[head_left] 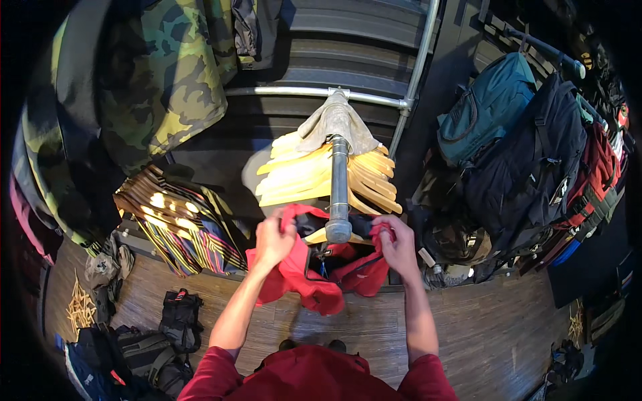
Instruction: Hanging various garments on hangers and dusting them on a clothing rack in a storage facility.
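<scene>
A red jacket (319,294) with a dark lining hangs open at the front end of a grey metal rail (339,184). My left hand (275,239) has its fingers curled round the jacket's left shoulder area. On the other side my right hand (396,244) pinches the jacket's right shoulder edge. Between them a pale wooden hanger (315,236) shows inside the neck opening, partly covered by the rail's end cap. Small dark and blue bits dangle at the jacket's front. Behind it, several wooden hangers (294,177) are lined up on the same rail, with a grey-beige cloth (336,123) draped over the far end.
Camouflage garments (180,73) hang at the upper left, above striped garments (194,237) on hangers. Teal (491,100) and dark backpacks (528,167) hang at the right. Black bags (144,351) and loose hangers (81,304) lie on the wooden floor (481,334) at the left.
</scene>
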`<state>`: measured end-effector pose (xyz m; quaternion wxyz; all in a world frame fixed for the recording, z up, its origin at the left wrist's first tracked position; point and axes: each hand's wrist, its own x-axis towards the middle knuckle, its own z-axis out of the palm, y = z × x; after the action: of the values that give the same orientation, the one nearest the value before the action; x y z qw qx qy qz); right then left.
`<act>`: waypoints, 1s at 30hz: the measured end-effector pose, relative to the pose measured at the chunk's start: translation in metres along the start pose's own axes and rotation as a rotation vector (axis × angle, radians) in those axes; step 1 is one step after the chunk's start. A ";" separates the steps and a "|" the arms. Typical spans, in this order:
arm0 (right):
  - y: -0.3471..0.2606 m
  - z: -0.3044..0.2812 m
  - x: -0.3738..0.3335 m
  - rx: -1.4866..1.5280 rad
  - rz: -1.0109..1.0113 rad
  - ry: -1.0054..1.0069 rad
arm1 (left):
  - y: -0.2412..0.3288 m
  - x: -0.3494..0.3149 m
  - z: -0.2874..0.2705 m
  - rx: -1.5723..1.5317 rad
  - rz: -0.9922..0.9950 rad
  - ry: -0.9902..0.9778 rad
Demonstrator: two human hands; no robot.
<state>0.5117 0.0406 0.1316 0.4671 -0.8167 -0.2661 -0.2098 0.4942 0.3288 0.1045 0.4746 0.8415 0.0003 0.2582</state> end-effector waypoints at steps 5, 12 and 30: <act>0.023 0.020 0.008 -0.004 0.140 -0.045 | 0.016 -0.016 0.010 0.180 0.021 -0.045; 0.008 0.042 -0.023 0.374 0.253 -0.091 | 0.020 -0.055 0.011 0.220 0.391 0.113; 0.092 0.185 -0.185 -0.659 0.547 -0.348 | -0.097 -0.180 0.065 0.245 0.373 -0.003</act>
<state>0.4451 0.1192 -0.1257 0.1693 -0.9849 -0.0343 -0.0122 0.3904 0.2858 -0.0779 0.3126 0.8787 -0.1246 0.3385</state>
